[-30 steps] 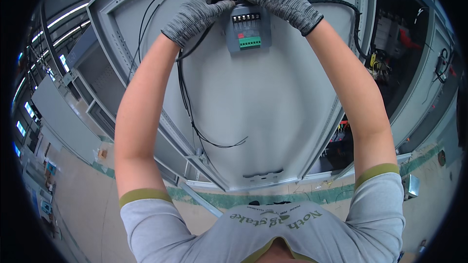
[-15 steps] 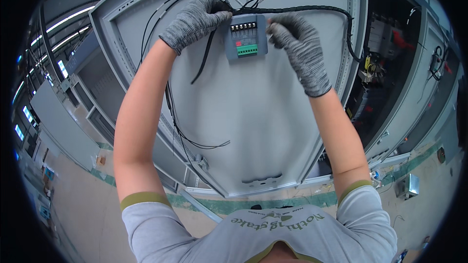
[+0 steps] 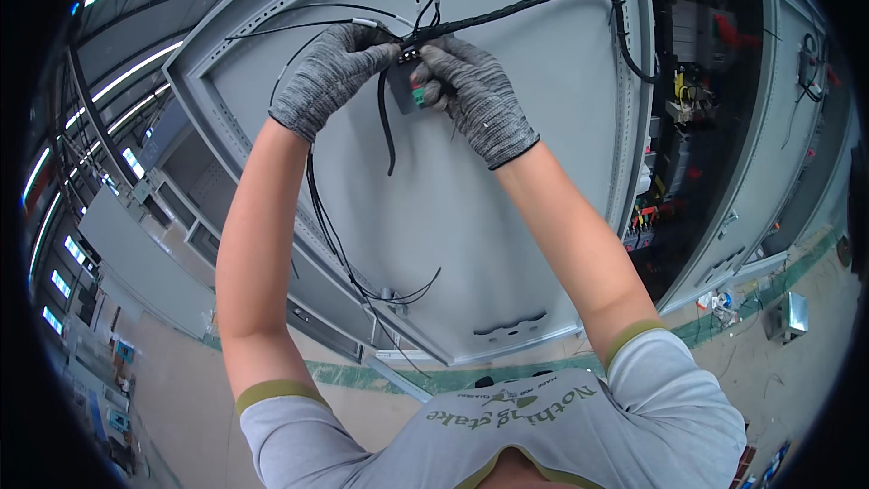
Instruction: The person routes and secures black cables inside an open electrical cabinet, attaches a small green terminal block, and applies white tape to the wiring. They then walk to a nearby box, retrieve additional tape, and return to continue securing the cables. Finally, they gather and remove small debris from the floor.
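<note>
My left hand (image 3: pixel 333 77), in a grey knit glove, pinches a black wire harness (image 3: pixel 534 3) where its wires fan out. Close beside it, my gloved right hand (image 3: pixel 480 95) has its fingers curled, with thumb and forefinger closed at the same harness; what exactly they grip is partly hidden. Behind the right fingers sits a grey terminal module (image 3: pixel 400 92), mostly covered, with a row of screw terminals and a bit of green connector showing. A thick black cable tail (image 3: pixel 386 131) hangs down beside the module.
The harness runs across a large grey cabinet door (image 3: pixel 507 217) to its right edge. Thin black wires (image 3: pixel 330 235) dangle down the left side. An open cabinet (image 3: pixel 692 127) with wiring stands at right. A metal box (image 3: pixel 789 317) lies on the floor.
My right hand has moved left from beyond the module's right side to the harness next to my left hand, covering much of the module. The view has shifted slightly; my left hand keeps its pinch.
</note>
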`<action>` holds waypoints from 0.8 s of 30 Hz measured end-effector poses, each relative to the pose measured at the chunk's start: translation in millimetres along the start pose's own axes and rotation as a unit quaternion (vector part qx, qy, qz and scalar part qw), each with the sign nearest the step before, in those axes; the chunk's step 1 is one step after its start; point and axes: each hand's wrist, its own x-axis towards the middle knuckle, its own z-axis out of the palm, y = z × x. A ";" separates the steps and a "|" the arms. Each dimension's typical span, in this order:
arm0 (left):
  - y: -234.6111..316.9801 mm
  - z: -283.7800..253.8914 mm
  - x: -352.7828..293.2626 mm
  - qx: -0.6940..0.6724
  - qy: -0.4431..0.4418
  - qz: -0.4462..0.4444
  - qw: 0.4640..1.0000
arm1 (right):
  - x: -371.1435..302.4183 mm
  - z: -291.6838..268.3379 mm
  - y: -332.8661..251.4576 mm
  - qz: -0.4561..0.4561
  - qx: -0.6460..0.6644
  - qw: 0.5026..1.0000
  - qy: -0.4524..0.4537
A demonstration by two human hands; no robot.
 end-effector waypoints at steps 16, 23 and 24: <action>13.6 37.4 -45.6 0.143 0.107 0.087 0.980 | -14.7 6.1 6.0 -0.032 -0.100 0.994 -0.009; 32.1 40.2 -62.1 -0.015 0.027 -0.026 0.999 | -22.6 5.5 6.3 -0.048 -0.136 0.990 -0.001; 25.5 38.3 -58.5 0.014 0.025 0.013 0.999 | -22.7 6.2 6.3 -0.049 -0.128 0.991 0.001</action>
